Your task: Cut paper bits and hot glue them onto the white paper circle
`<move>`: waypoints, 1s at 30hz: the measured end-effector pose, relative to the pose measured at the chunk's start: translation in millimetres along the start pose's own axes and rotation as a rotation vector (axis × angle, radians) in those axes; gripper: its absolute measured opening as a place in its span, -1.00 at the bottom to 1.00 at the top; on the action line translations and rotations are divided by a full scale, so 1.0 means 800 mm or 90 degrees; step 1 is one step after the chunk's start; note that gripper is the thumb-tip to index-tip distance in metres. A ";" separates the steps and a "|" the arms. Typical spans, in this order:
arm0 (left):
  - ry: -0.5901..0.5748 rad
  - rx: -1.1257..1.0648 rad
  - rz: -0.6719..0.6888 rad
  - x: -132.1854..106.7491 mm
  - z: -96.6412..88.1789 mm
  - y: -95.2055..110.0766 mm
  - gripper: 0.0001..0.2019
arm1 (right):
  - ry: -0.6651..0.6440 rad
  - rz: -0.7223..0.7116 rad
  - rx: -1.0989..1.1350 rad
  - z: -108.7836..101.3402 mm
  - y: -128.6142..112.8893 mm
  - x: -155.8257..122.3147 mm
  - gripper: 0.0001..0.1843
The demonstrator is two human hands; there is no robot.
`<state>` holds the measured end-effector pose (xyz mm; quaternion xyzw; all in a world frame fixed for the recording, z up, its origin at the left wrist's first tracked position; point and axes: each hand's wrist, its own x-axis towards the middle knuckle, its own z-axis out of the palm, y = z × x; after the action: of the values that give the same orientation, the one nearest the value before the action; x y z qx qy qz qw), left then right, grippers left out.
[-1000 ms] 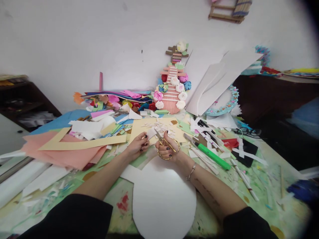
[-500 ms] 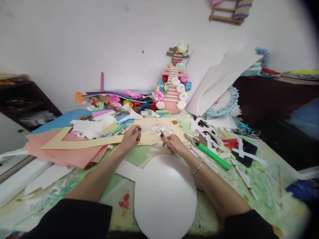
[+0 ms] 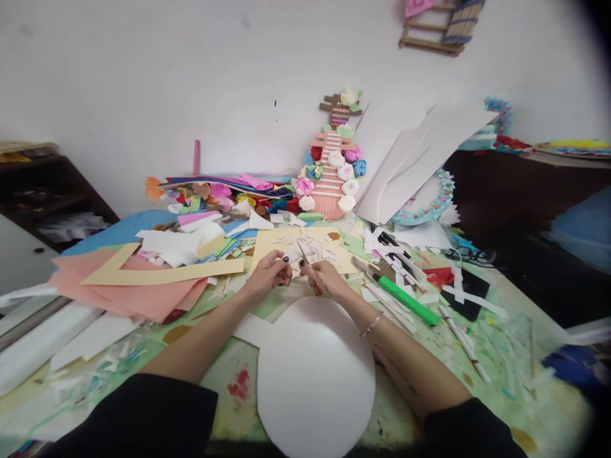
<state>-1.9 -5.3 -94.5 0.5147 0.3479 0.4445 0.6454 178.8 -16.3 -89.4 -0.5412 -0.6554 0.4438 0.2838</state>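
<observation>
Okay, both hands meet over the middle of the desk (image 3: 477, 381), a green, paint-smeared top buried in paper offcuts. My left hand (image 3: 268, 275) has its grip pinched closed on a small pale paper scrap (image 3: 292, 256), thin and flat, dark-polished nails showing. My right hand (image 3: 325, 278) has its grip wrapped closed round the scissors (image 3: 302, 252); the slim metal blades poke up and away towards the scrap, the handles mostly hidden under the fingers, and I cannot tell if blade and paper touch. A thin metal bracelet (image 3: 372, 323) sits on the right wrist. Scrap and scissors hang just above a cream sheet (image 3: 272, 240) littered with tiny white snippets (image 3: 312, 245). Just near of the hands lies a big smooth white disc (image 3: 315, 375), flat, round-edged. To the left is a stack of matte salmon-pink sheets (image 3: 119, 296) with a cream L-shaped strip (image 3: 157, 273) on top. To the right is a glossy green marker (image 3: 405, 299) among thin white sticks, and further right a black card (image 3: 470, 294) crossed by white strips. At the wall stands a striped pink paper guitar (image 3: 329, 191) studded with rolled paper flowers, with large white sheets (image 3: 415, 159) leaning beside it.
</observation>
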 end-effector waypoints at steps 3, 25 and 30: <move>-0.004 0.002 -0.003 0.000 0.001 -0.001 -0.68 | -0.003 0.014 0.062 0.003 -0.003 -0.005 -0.34; 0.042 0.018 -0.044 0.008 -0.009 -0.010 -0.73 | -0.106 0.107 0.324 0.022 -0.004 -0.004 -0.23; 0.036 0.116 -0.022 0.003 -0.010 0.001 -0.74 | 0.047 -0.022 -0.062 0.013 -0.003 -0.002 -0.32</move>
<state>-8.4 0.2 -95.9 0.5522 0.4137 0.4141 0.5937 169.5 -21.1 -91.9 -0.5589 -0.6745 0.3866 0.2885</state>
